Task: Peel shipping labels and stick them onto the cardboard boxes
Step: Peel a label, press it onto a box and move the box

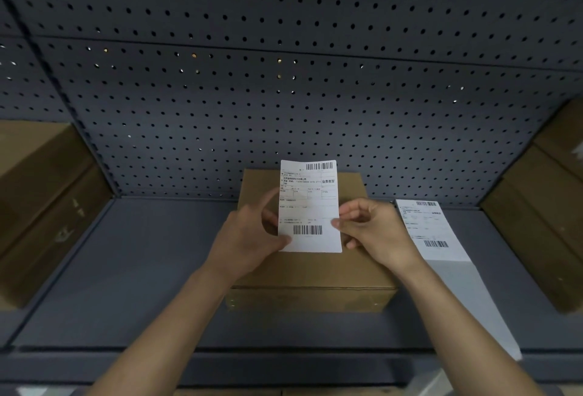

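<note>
- We hold one shipping label (310, 206) upright over the middle of the bench, printed face toward us, with a barcode near its top and another near its bottom.
- The left grip (249, 238) pinches the label's lower left corner, thumb on the printed face and fingers behind the sheet.
- The right grip (375, 231) pinches the label's right edge between thumb and fingertips, the other fingers curled.
- Behind and below the label sits a closed cardboard box (315, 272) at the middle of the bench's back edge. We cannot tell whether the label's bottom edge touches the box top.
- Just right of the box a label strip (432, 228) lies flat, running from the back edge to the front edge. Its far end is printed and its near part is plain white.
- The bench (142, 269) is a flat dark grey surface with a raised lip along the front edge.
- Brown boxes (41, 200) are stacked at the left edge, and more stacked boxes (542, 222) stand at the right edge.
- A dark grey pegboard (284, 80) rises from the back edge, with small points of light showing through some holes.
</note>
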